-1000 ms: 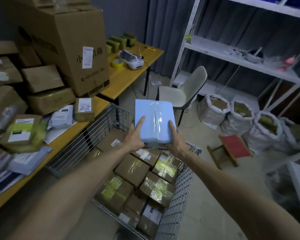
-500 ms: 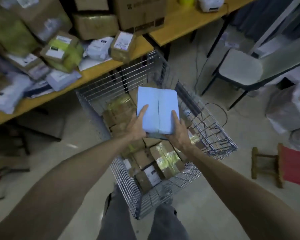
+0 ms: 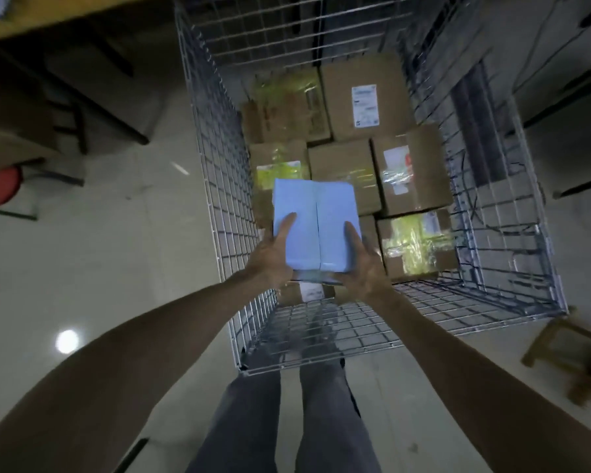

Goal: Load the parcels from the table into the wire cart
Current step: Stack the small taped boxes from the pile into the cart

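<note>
The person holds the blue parcel flat between both hands: the left hand grips its near left corner and the right hand its near right corner, each with a thumb laid on top. Gripping both sides likely keeps it level for setting down. It hangs inside the outline of the wire cart, near the left wall, over the brown boxes. These are packed edge to edge, probably to give a flat bed for a second layer. Whether it touches them cannot be told. The desk edge shows at the upper left.
</note>
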